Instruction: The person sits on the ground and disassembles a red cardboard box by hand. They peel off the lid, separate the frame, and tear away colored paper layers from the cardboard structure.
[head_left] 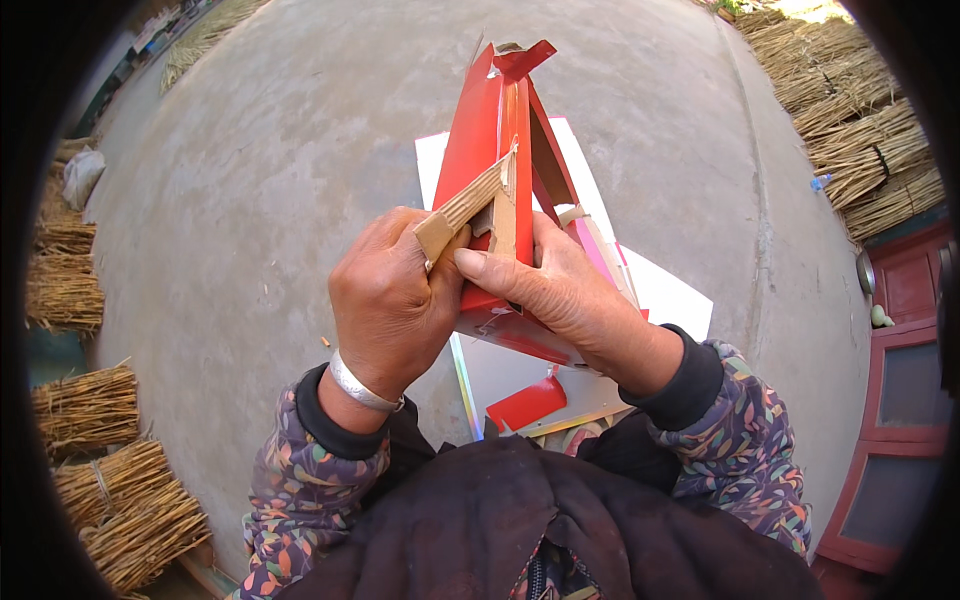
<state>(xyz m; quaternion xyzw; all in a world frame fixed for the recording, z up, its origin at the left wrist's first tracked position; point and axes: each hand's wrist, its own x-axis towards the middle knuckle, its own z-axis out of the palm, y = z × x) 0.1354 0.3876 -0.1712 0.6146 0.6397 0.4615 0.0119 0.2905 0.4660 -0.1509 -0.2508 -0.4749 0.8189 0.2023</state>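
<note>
A red cardboard box stands tilted in front of me, its far end torn into loose flaps. Along its near edge the red face is peeled away, baring brown corrugated cardboard. My left hand, with a silver bracelet at the wrist, is closed on the torn strip of brown cardboard, which bends away from the box. My right hand grips the box's right side, its thumb pressed on the edge near the tear. The fingers behind the box are hidden.
White flat cardboard sheets lie under and beyond the box, with a red piece near my feet. Bundles of dry stalks line the left side and the far right. A red door stands at right on the concrete floor.
</note>
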